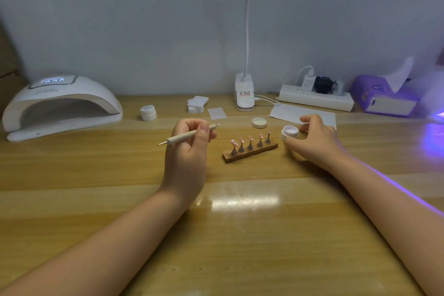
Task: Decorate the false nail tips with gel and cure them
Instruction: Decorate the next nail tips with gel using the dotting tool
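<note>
Glossy wooden table [240,235] bears domed white lamp [60,106].

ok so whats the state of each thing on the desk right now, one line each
left hand: holds the dotting tool, tip up and clear of the nails
right hand: grips the open gel jar
jar lid: off, lying behind the jar
second gel jar: closed
nail tips: five, pink, upright on the wooden stand
nail lamp: display lit, nothing inside
</note>
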Demonstrator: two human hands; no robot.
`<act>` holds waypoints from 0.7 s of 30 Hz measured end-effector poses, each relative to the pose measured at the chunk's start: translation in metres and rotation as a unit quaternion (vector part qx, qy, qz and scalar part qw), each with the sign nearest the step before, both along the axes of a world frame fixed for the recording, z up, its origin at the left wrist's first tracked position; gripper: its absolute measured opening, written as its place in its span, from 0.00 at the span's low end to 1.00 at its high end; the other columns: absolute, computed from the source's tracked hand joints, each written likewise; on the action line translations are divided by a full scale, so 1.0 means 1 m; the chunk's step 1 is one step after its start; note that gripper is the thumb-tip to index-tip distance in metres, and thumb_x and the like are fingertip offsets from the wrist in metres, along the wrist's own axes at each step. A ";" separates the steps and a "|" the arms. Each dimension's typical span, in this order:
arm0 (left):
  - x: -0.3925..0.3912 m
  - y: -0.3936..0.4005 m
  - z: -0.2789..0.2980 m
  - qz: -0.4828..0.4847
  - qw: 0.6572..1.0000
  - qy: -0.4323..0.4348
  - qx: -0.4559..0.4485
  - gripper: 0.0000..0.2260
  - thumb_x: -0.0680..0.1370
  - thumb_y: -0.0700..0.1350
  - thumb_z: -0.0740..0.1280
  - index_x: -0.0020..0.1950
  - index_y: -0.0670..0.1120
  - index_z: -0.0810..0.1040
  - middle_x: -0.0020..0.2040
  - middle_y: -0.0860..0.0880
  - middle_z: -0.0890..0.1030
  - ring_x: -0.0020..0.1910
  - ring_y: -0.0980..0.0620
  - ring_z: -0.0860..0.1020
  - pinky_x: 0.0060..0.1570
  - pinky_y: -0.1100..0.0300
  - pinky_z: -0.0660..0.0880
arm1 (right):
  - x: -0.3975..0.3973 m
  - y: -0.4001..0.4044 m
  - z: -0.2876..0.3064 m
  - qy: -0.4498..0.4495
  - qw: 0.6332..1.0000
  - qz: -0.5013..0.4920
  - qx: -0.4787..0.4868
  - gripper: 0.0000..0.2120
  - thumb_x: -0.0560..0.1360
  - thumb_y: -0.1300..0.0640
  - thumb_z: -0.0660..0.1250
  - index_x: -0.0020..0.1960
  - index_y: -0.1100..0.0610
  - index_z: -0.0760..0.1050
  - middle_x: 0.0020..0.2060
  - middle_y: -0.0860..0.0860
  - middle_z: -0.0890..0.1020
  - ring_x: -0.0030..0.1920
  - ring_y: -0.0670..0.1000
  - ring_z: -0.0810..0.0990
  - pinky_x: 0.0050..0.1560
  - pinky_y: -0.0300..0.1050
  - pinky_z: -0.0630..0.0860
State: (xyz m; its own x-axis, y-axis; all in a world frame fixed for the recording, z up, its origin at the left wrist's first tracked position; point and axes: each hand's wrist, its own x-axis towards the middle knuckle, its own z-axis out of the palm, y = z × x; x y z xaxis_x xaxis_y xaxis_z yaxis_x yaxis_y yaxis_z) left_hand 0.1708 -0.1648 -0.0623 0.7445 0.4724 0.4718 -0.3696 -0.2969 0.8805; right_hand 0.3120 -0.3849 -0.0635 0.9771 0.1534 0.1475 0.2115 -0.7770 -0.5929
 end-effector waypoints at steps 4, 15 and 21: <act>-0.001 0.000 0.001 0.000 1.000 0.002 -0.008 0.05 0.82 0.45 0.61 0.48 0.49 0.74 0.45 0.47 0.82 0.45 0.58 0.80 0.49 0.66 0.75 | 0.000 0.001 -0.002 -0.034 0.999 0.005 -0.006 0.34 0.70 0.44 0.71 0.71 0.50 0.62 0.60 0.49 0.77 0.65 0.56 0.69 0.62 0.53 0.68; -0.008 -0.006 0.023 -0.006 0.999 -0.009 0.034 0.05 0.82 0.45 0.62 0.46 0.50 0.75 0.38 0.53 0.81 0.42 0.52 0.80 0.47 0.56 0.78 | -0.008 0.006 0.007 -0.150 0.984 0.036 0.086 0.33 0.70 0.50 0.75 0.70 0.52 0.65 0.49 0.46 0.77 0.53 0.50 0.78 0.51 0.47 0.76; -0.015 -0.009 0.047 -0.033 0.997 -0.023 0.063 0.04 0.80 0.43 0.65 0.46 0.48 0.77 0.36 0.49 0.81 0.38 0.47 0.78 0.40 0.54 0.76 | -0.041 0.039 0.036 -0.229 0.954 0.149 0.120 0.34 0.67 0.53 0.79 0.67 0.54 0.67 0.45 0.44 0.77 0.43 0.41 0.78 0.41 0.27 0.73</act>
